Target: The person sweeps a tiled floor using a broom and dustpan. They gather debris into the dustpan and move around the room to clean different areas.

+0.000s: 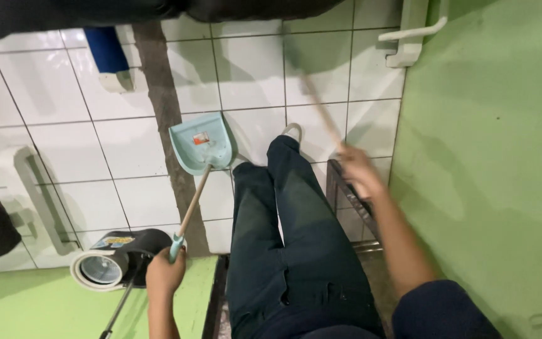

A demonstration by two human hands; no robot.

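Left hand: my left hand [165, 274] grips the handle end of the light blue dustpan [201, 143], fingers wrapped tight.
Right hand: my right hand [357, 171] is blurred, closed around the wooden broom stick [319, 110].
Dustpan: on the white tile floor [51, 81], beside my shoe [292, 131].
Progress: I judge sweeping unfinished; one small scrap lies in the pan.

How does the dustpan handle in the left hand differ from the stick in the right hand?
The dustpan handle is sharp, with a teal grip and a light-blue pan on the floor; the stick is motion-blurred, its far end unseen. The left hand holds low, the right hand higher. Both look wooden.
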